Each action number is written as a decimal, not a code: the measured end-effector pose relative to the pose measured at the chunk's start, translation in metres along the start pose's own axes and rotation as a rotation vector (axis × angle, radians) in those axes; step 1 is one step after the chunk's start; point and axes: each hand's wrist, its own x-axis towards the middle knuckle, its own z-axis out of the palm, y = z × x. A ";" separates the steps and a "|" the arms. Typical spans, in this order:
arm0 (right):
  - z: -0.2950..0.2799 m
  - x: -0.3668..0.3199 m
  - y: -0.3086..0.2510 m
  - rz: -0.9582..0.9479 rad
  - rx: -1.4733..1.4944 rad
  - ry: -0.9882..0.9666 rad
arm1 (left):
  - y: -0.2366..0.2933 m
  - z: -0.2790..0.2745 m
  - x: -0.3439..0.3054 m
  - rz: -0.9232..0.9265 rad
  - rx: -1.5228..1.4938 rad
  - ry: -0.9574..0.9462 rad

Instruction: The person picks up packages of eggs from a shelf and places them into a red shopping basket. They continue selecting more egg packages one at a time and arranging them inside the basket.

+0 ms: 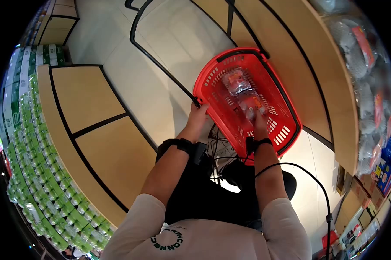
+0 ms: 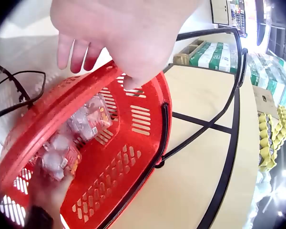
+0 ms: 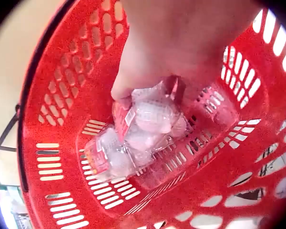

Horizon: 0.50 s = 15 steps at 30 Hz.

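Note:
A red shopping basket (image 1: 225, 135) with slotted walls stands on the floor in front of me. At its left rim, my left hand (image 1: 197, 117) holds on; in the left wrist view its thumb lies inside and the fingers outside. My right hand (image 1: 260, 123) reaches down into the basket and grips a clear plastic pack (image 3: 152, 117) of round pale items with a red label. Beside that, a similar clear pack (image 1: 236, 81) lies on the basket floor. The right fingertips are partly hidden behind the held pack in the right wrist view.
The basket's long black handle (image 1: 161, 65) leans out to the left. Wooden display stands (image 1: 117, 158) flank the aisle, one stacked with green-wrapped goods (image 1: 52, 182). Clear packs with red labels (image 1: 362, 47) fill the right shelf. Black cables (image 1: 216, 143) hang near my legs.

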 end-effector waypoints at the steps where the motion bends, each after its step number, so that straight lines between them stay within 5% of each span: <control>1: 0.000 0.007 0.007 -0.034 0.067 -0.058 | -0.006 0.001 0.005 0.011 -0.007 0.006; 7: 0.016 0.015 0.030 0.077 0.259 -0.048 | -0.002 0.005 0.015 0.110 0.004 -0.030; 9: 0.014 0.020 0.039 0.209 0.425 -0.204 | 0.002 0.001 0.015 0.045 0.117 -0.040; 15: 0.010 0.024 0.005 -0.022 -0.013 -0.091 | 0.002 0.000 0.011 0.038 0.065 -0.074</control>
